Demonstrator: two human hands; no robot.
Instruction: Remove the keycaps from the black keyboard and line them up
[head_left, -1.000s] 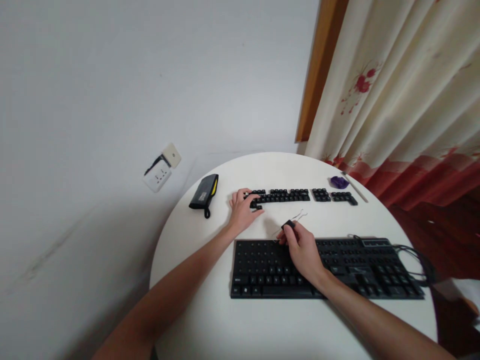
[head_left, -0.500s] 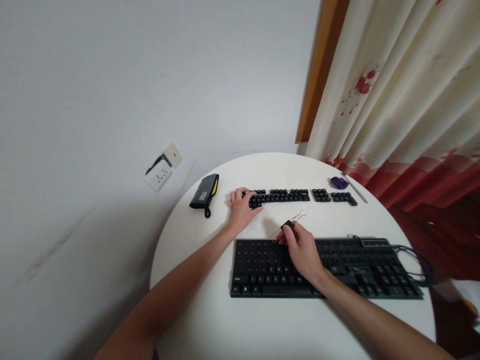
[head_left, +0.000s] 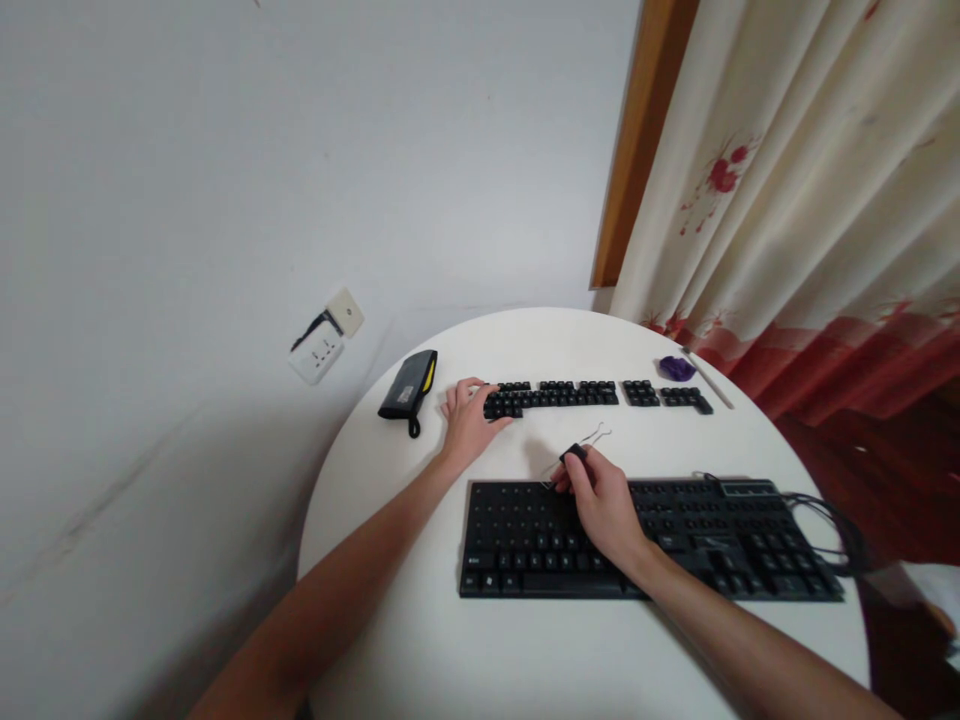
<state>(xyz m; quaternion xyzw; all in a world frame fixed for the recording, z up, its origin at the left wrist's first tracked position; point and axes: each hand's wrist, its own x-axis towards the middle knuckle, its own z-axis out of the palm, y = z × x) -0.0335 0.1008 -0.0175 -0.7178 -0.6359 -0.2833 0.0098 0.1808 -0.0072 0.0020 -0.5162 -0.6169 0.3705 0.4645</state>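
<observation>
My left hand (head_left: 469,420) rests at the left end of the rows of loose black keycaps (head_left: 570,397), thumb and fingers spread apart around that end; contact with the outermost caps is hard to tell. In my right hand (head_left: 600,495) is a wire keycap puller (head_left: 574,453), gripped by its black handle, the thin wire prongs pointing up and away. That hand hovers over or rests on the upper part of the black keyboard (head_left: 570,582), hiding some of it. Keycaps are off the upper left of the keyboard, while lower rows still carry theirs.
A dark pouch with yellow trim (head_left: 409,385) lies at the left of the round white table (head_left: 420,640). At the far right are a purple lump (head_left: 676,369) and a slim light-coloured brush-like tool (head_left: 711,380). The coiled cable (head_left: 832,530) hangs by the table's right edge.
My left hand has shifted a little to the left, uncovering more of the keycaps at that end. My right hand stays nearly still with the puller.
</observation>
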